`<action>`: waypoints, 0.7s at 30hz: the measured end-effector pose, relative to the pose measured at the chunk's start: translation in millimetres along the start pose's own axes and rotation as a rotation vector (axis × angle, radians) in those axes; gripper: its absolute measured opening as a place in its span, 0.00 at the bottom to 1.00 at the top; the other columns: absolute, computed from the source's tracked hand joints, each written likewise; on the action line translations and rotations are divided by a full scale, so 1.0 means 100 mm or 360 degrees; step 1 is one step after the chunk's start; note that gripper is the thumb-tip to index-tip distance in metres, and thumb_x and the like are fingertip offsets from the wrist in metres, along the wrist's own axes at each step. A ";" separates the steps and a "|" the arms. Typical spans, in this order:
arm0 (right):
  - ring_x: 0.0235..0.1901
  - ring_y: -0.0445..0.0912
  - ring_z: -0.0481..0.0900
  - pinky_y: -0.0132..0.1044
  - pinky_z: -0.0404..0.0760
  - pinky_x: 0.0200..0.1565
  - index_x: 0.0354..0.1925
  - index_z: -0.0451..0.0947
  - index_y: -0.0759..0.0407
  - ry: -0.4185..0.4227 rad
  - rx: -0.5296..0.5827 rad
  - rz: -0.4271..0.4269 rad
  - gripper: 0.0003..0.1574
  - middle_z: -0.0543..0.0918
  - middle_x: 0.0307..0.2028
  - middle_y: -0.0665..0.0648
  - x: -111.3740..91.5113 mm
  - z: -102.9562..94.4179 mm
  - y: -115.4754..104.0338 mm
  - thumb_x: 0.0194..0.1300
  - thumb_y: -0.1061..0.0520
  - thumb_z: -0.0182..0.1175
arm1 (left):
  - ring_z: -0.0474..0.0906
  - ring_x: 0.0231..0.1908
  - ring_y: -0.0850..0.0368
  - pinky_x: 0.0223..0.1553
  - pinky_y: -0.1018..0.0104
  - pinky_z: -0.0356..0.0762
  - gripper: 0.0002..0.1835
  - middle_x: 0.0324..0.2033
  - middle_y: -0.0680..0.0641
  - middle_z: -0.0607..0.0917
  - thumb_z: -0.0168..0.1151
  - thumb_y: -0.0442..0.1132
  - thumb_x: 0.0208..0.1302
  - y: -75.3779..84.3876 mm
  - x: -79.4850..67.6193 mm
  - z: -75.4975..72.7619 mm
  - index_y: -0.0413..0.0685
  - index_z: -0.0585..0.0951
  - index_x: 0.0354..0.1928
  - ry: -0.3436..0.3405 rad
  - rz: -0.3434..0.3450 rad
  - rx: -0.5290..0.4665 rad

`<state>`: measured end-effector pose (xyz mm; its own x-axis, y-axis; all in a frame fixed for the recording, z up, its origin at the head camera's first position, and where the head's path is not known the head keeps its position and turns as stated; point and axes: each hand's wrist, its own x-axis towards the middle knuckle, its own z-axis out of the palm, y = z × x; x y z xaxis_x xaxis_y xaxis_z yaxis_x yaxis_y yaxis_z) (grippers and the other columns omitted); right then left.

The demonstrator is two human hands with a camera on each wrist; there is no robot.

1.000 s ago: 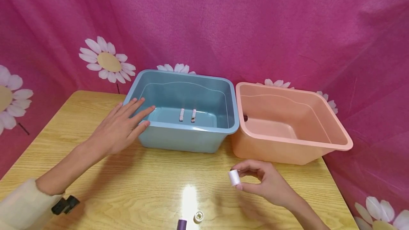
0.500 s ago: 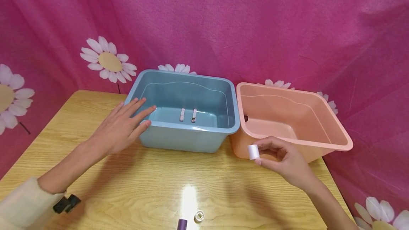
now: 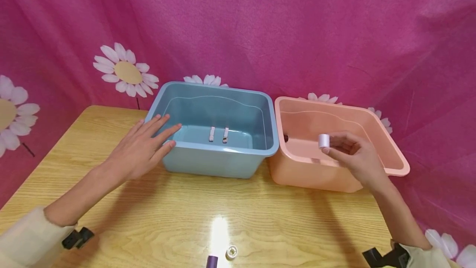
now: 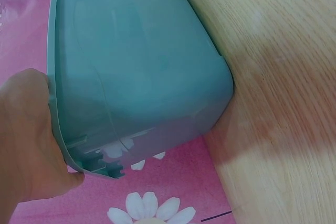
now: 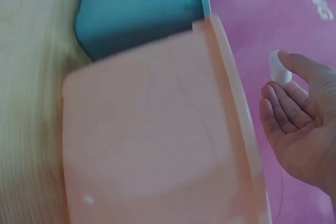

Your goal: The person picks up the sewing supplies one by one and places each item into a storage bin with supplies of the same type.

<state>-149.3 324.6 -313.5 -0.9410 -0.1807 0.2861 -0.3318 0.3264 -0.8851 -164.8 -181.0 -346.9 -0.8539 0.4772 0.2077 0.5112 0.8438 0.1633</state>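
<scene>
My right hand [image 3: 357,155] pinches a white thread spool [image 3: 324,141] between thumb and fingertips, over the peach plastic tub [image 3: 316,171]. In the right wrist view, the spool [image 5: 281,68] stands above the level of the tub's rim. Fingers spread and straight, my left hand [image 3: 138,150] rests at the near left corner of the blue tub [image 3: 208,163]. The left wrist view has that hand [image 4: 31,135] against the tub's rim. Near the front edge of the view lie a purple spool [image 3: 212,262] and a pale spool [image 3: 232,252] standing on end.
Two small whitish strips [image 3: 225,135] lie inside the blue tub. A small dark brown piece [image 3: 286,138] shows at the left inside the peach tub. The tubs stand side by side on a wooden table [image 3: 178,214], against a pink flowered curtain [image 3: 238,28].
My right hand has lifted the white spool from over the table, moving up and to the right until it is over the peach tub. The left hand has stayed at the blue tub.
</scene>
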 end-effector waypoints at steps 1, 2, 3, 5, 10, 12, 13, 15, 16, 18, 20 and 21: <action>0.39 0.38 0.85 0.26 0.82 0.39 0.50 0.82 0.63 0.0011 0.0000 0.0008 0.18 0.87 0.40 0.48 0.03 -0.04 0.03 0.61 0.72 0.66 | 0.48 0.74 0.36 0.70 0.36 0.43 0.31 0.75 0.36 0.57 0.47 0.54 0.77 0.00 0.00 0.00 0.53 0.63 0.76 0.0001 0.0000 -0.0001; 0.39 0.37 0.85 0.25 0.81 0.39 0.50 0.83 0.62 0.0018 0.0001 0.0019 0.18 0.87 0.40 0.48 0.06 -0.08 0.05 0.62 0.72 0.66 | 0.48 0.74 0.36 0.70 0.36 0.43 0.31 0.75 0.36 0.58 0.47 0.54 0.77 -0.01 0.00 0.00 0.53 0.63 0.76 0.0004 0.0000 -0.0004; 0.39 0.37 0.84 0.25 0.81 0.39 0.50 0.83 0.61 0.0026 -0.0003 0.0026 0.18 0.87 0.40 0.47 0.08 -0.12 0.08 0.62 0.72 0.66 | 0.48 0.74 0.36 0.70 0.36 0.43 0.31 0.75 0.36 0.58 0.47 0.54 0.77 -0.01 0.00 0.00 0.52 0.63 0.76 0.0006 0.0001 -0.0007; 0.39 0.36 0.84 0.24 0.80 0.42 0.50 0.83 0.60 0.0034 -0.0038 0.0029 0.18 0.86 0.41 0.45 0.14 -0.18 0.13 0.62 0.71 0.66 | 0.48 0.74 0.36 0.70 0.36 0.44 0.31 0.75 0.36 0.58 0.48 0.54 0.77 -0.01 -0.01 0.00 0.52 0.64 0.76 0.0011 0.0003 -0.0011; 0.39 0.33 0.83 0.23 0.79 0.43 0.50 0.83 0.58 0.0018 -0.0190 0.0085 0.16 0.86 0.40 0.41 0.24 -0.25 0.26 0.65 0.67 0.66 | 0.49 0.74 0.36 0.71 0.36 0.44 0.30 0.74 0.37 0.58 0.48 0.54 0.77 -0.01 -0.01 0.00 0.52 0.64 0.76 0.0016 -0.0003 -0.0006; 0.39 0.33 0.83 0.23 0.80 0.43 0.50 0.83 0.56 0.0008 -0.0161 0.0114 0.15 0.86 0.40 0.41 0.28 -0.27 0.30 0.65 0.67 0.66 | 0.49 0.74 0.36 0.71 0.36 0.43 0.30 0.74 0.37 0.58 0.48 0.54 0.77 -0.01 -0.01 0.00 0.52 0.64 0.76 0.0016 -0.0004 -0.0004; 0.39 0.34 0.84 0.24 0.80 0.43 0.49 0.83 0.56 0.0003 -0.0109 0.0130 0.15 0.86 0.40 0.41 0.30 -0.28 0.32 0.65 0.67 0.66 | 0.49 0.74 0.36 0.71 0.36 0.43 0.30 0.74 0.37 0.58 0.48 0.54 0.77 -0.01 -0.01 0.00 0.52 0.64 0.76 0.0016 -0.0002 -0.0005; 0.38 0.35 0.84 0.24 0.80 0.42 0.48 0.83 0.55 -0.0006 0.0000 0.0154 0.15 0.87 0.39 0.43 0.32 -0.30 0.35 0.65 0.69 0.65 | 0.49 0.74 0.36 0.71 0.36 0.44 0.30 0.74 0.37 0.58 0.48 0.54 0.77 0.00 0.00 0.01 0.52 0.64 0.76 0.0017 0.0003 -0.0008; 0.38 0.35 0.84 0.24 0.81 0.42 0.47 0.84 0.54 -0.0011 0.0039 0.0166 0.16 0.87 0.38 0.44 0.34 -0.31 0.37 0.64 0.70 0.65 | 0.49 0.74 0.36 0.70 0.36 0.44 0.30 0.74 0.36 0.59 0.48 0.54 0.77 0.00 0.00 0.01 0.52 0.64 0.76 0.0019 0.0007 -0.0007; 0.37 0.36 0.85 0.25 0.81 0.42 0.45 0.84 0.54 -0.0027 0.0100 0.0193 0.16 0.87 0.37 0.45 0.37 -0.33 0.39 0.64 0.71 0.65 | 0.49 0.74 0.36 0.70 0.36 0.44 0.30 0.74 0.36 0.59 0.48 0.54 0.77 0.00 0.00 0.01 0.52 0.65 0.76 0.0021 0.0012 -0.0007; 0.37 0.36 0.85 0.25 0.81 0.42 0.45 0.85 0.54 -0.0041 0.0083 0.0219 0.15 0.87 0.37 0.45 0.41 -0.34 0.40 0.64 0.70 0.65 | 0.50 0.74 0.36 0.70 0.36 0.44 0.30 0.74 0.36 0.59 0.48 0.53 0.77 0.00 0.00 0.01 0.52 0.65 0.75 0.0026 0.0012 -0.0008; 0.38 0.36 0.84 0.25 0.81 0.42 0.45 0.84 0.53 -0.0045 0.0049 0.0235 0.14 0.87 0.37 0.44 0.43 -0.34 0.41 0.65 0.68 0.66 | 0.50 0.74 0.36 0.70 0.36 0.44 0.30 0.74 0.36 0.59 0.48 0.53 0.77 0.00 0.00 0.01 0.52 0.65 0.75 0.0028 0.0011 -0.0005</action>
<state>-205.3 361.9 -325.1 -0.9771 -0.1587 0.1419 -0.1872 0.3229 -0.9277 -164.7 -180.8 -348.3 -0.8485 0.4787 0.2255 0.5175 0.8397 0.1647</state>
